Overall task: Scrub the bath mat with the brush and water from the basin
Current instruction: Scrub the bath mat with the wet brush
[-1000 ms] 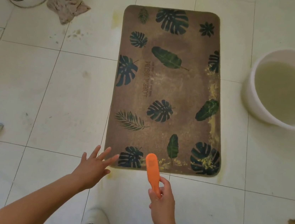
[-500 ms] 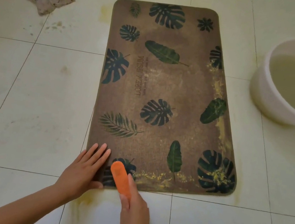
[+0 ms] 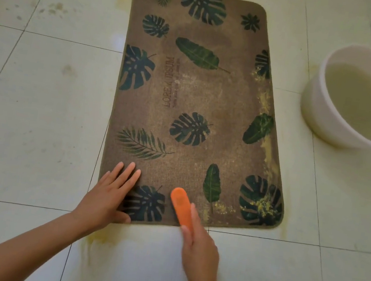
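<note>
Since there's yellow gunk [image 3: 263,204] all down the right edge and across the near end, I'd say this job has barely started. The bath mat [image 3: 208,96] lies flat on the tiled floor [image 3: 44,99], running lengthwise away from the person. It's brown with dark green leaf prints and some lettering in the middle. The centre looks darker and patchy, maybe damp, but I can't tell for sure. The worst of the crumbly stuff sits on the leaf at the near right corner, and none of it looks touched.

The left hand [image 3: 110,194] is flat on the near left corner, fingers straight and together, pinning the mat down. The right hand [image 3: 200,242] is wrapped round the handle of the orange brush [image 3: 181,206], head over the near edge between two leaf prints. Whether the bristles are actually on the pile, I can't see from above.

The white basin [image 3: 312,109] stands on the floor off the mat's right side, well apart from the brush, with cloudy water [image 3: 366,102] in it. My guess is near edge first, then the whole right strip.
</note>
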